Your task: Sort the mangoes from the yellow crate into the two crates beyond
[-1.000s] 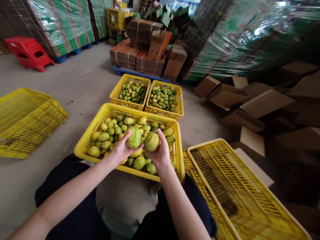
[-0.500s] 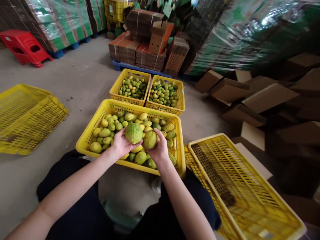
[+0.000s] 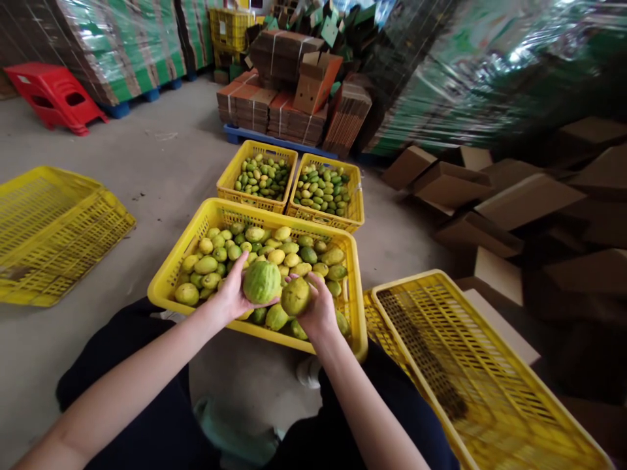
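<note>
A large, ridged green lemon (image 3: 262, 282) rests in my left hand (image 3: 233, 291), whose fingers curl under and around it. My right hand (image 3: 319, 307) grips a rounder yellow-green lemon (image 3: 296, 297) by its right side. The two fruits are held side by side, close together, over the front part of a wide yellow crate (image 3: 360, 307). Inside that crate lie many loose green and yellow lemons (image 3: 206, 264). My hands and the held fruits hide some of the lemons below them.
Two smaller yellow crates (image 3: 257, 200) of green fruit stand just beyond. Another yellow crate (image 3: 490, 365) lies at the right, one more crate (image 3: 63, 235) at the left. Cardboard boxes (image 3: 453, 186) heap at the right; flattened cartons (image 3: 249, 108) and a red stool (image 3: 56, 98) stand farther back.
Both held lemons have moved slightly lower in the view, and my right hand has turned a little. The whole scene has shifted slightly as my head moved.
</note>
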A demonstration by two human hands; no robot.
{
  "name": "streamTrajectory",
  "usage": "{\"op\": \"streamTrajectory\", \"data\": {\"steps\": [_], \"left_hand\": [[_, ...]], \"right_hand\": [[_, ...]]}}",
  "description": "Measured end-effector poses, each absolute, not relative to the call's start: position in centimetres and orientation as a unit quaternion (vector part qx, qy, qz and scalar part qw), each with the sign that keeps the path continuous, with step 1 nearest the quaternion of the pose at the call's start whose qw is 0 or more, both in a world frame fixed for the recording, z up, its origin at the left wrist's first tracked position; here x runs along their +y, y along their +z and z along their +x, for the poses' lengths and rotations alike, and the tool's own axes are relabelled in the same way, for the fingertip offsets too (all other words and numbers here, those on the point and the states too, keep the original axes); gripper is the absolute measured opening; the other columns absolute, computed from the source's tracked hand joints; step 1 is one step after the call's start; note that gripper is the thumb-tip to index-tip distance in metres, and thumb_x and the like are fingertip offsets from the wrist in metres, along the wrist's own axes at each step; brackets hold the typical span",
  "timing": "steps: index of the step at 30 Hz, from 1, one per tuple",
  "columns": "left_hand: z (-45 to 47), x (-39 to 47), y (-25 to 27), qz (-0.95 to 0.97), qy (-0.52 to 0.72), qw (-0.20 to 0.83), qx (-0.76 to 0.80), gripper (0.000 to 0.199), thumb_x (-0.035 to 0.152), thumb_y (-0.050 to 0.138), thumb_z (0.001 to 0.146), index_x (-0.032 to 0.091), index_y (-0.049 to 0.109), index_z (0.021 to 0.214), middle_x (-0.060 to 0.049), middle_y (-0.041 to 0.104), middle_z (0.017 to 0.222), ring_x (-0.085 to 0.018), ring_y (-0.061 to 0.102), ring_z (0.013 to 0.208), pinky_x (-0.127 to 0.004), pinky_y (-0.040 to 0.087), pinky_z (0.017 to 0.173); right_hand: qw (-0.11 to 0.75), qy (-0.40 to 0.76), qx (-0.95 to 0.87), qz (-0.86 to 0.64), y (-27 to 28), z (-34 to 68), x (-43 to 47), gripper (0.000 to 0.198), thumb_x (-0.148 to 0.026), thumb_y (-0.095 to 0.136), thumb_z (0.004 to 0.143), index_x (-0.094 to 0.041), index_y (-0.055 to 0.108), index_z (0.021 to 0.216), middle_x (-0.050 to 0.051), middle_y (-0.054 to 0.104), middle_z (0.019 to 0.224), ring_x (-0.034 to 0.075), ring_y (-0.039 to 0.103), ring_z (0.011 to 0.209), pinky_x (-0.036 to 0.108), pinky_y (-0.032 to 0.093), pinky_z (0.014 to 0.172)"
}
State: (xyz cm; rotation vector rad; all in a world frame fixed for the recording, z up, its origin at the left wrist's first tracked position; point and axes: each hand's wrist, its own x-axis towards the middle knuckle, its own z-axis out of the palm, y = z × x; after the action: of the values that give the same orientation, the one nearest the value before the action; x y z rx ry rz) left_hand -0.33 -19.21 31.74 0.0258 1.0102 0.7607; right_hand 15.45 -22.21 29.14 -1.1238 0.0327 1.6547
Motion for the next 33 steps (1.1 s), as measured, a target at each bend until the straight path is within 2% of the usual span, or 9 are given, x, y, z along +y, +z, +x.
{"op": "streamTrajectory", "data": {"steps": [3, 8, 12, 17, 21, 24, 29, 33], "left_hand": [[-0.5, -19.1, 32.1, 0.05, 0.374, 0.785, 0.491, 0.026, 0.038, 0.062, 0.09, 0.014, 0.064, 0.101, -0.006, 0.072, 0.075, -0.02, 0.07, 0.063, -0.036, 0.061, 0.066], [-0.2, -19.4, 32.3, 0.024, 0.376, 0.768, 0.517, 0.025, 0.029, 0.049, 0.096, 0.011, 0.063, 0.105, -0.007, 0.071, 0.07, -0.024, 0.072, 0.065, -0.039, 0.061, 0.067], [0.0, -19.9, 32.0, -0.001, 0.408, 0.74, 0.535, 0.02, 0.021, 0.051, 0.094, 0.011, 0.062, 0.108, -0.006, 0.073, 0.073, -0.02, 0.072, 0.066, -0.03, 0.061, 0.065], [-0.2, -20.2, 32.5, 0.01, 0.425, 0.755, 0.499, 0.021, 0.029, 0.051, 0.095, 0.014, 0.064, 0.101, -0.005, 0.073, 0.077, -0.018, 0.072, 0.066, -0.027, 0.06, 0.061], [-0.5, -20.3, 33.6, 0.059, 0.462, 0.735, 0.493, 0.014, 0.026, 0.058, 0.09, 0.014, 0.066, 0.093, -0.003, 0.071, 0.073, -0.017, 0.071, 0.065, -0.024, 0.059, 0.062], [-1.0, -20.2, 33.9, 0.059, 0.458, 0.737, 0.494, 0.014, 0.026, 0.056, 0.091, 0.014, 0.065, 0.088, -0.002, 0.069, 0.07, -0.016, 0.07, 0.063, -0.025, 0.059, 0.061], [-0.8, -19.8, 32.0, 0.12, 0.481, 0.716, 0.491, 0.012, 0.024, 0.06, 0.09, 0.015, 0.066, 0.094, -0.001, 0.07, 0.073, -0.013, 0.068, 0.058, -0.02, 0.055, 0.054], [0.2, -20.0, 30.8, 0.095, 0.428, 0.76, 0.479, 0.019, 0.032, 0.055, 0.093, 0.016, 0.065, 0.095, -0.003, 0.071, 0.074, -0.015, 0.069, 0.061, -0.025, 0.058, 0.059]], "right_hand": [[0.547, 0.689, 0.006, -0.476, 28.6, 15.6, -22.2, 0.011, -0.029, 0.07, 0.074, -0.019, 0.066, 0.076, 0.0, 0.068, 0.065, 0.016, 0.064, 0.055, 0.027, 0.055, 0.052], [0.564, 0.687, -0.001, -0.458, 28.4, 15.4, -22.4, 0.007, -0.021, 0.069, 0.067, -0.019, 0.063, 0.071, 0.0, 0.066, 0.06, 0.018, 0.064, 0.052, 0.029, 0.054, 0.05], [0.562, 0.688, 0.021, -0.459, 29.4, 14.8, -22.6, 0.007, -0.022, 0.064, 0.069, -0.018, 0.066, 0.074, 0.001, 0.067, 0.062, 0.019, 0.066, 0.06, 0.033, 0.058, 0.059], [0.578, 0.689, 0.009, -0.437, 29.8, 14.5, -22.4, 0.013, -0.03, 0.067, 0.075, -0.017, 0.068, 0.078, 0.001, 0.069, 0.068, 0.016, 0.065, 0.06, 0.029, 0.058, 0.061], [0.603, 0.681, -0.008, -0.415, 30.0, 14.9, -22.2, 0.02, -0.037, 0.072, 0.073, -0.017, 0.067, 0.075, 0.001, 0.068, 0.066, 0.016, 0.065, 0.058, 0.029, 0.058, 0.06], [0.607, 0.69, -0.005, -0.395, 30.6, 15.2, -22.1, 0.024, -0.04, 0.07, 0.072, -0.017, 0.067, 0.073, 0.001, 0.067, 0.063, 0.017, 0.065, 0.057, 0.029, 0.055, 0.055], [0.615, 0.703, -0.047, -0.354, 32.1, 15.1, -22.7, 0.026, -0.031, 0.066, 0.07, -0.018, 0.069, 0.092, 0.003, 0.074, 0.08, 0.016, 0.064, 0.055, 0.026, 0.05, 0.049], [0.627, 0.706, -0.05, -0.325, 32.6, 15.0, -23.3, 0.032, -0.027, 0.064, 0.07, -0.02, 0.067, 0.1, 0.003, 0.074, 0.093, 0.019, 0.069, 0.069, 0.031, 0.056, 0.061]]}}
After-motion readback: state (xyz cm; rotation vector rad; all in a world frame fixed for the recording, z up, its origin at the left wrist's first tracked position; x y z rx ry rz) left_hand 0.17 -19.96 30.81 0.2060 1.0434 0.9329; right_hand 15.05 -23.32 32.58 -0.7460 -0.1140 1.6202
